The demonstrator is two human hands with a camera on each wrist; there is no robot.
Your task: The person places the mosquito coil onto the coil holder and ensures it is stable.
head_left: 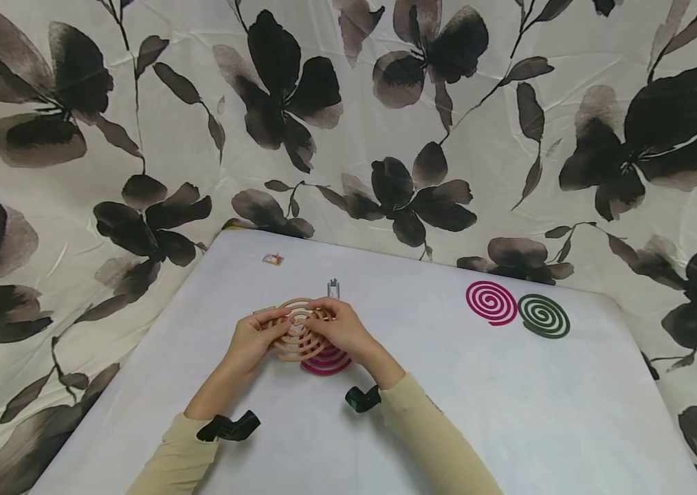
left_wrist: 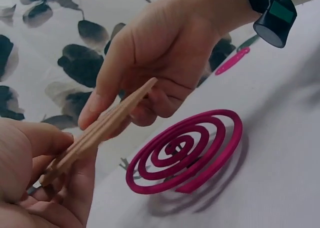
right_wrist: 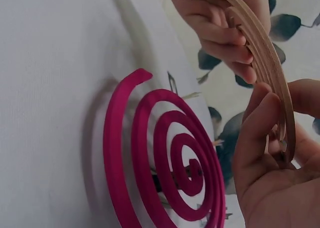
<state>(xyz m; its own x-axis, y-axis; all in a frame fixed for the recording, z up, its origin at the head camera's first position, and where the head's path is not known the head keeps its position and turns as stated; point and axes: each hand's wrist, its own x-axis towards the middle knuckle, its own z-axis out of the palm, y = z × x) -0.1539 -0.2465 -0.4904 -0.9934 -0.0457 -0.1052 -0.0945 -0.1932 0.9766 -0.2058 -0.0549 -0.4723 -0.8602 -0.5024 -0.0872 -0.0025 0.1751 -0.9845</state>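
Both hands hold a tan mosquito coil point(head_left: 291, 357) above the table, pinching it between thumbs and fingers. My left hand point(head_left: 251, 344) grips its left side and my right hand point(head_left: 348, 331) its right side. Seen edge-on in the left wrist view, the tan coil point(left_wrist: 107, 123) slants between the hands. Below it is a magenta mosquito coil point(head_left: 326, 364), partly hidden by the tan one in the head view. In the right wrist view this magenta coil point(right_wrist: 114, 148) stands off the tabletop, casting a shadow; something dark shows under its centre.
A second magenta coil point(head_left: 491, 303) and a dark green coil point(head_left: 544, 316) lie side by side at the table's back right. Just beyond the hands is a small metal piece point(head_left: 333, 289). A small printed packet point(head_left: 272, 259) lies at the back left of the white table point(head_left: 447, 412).
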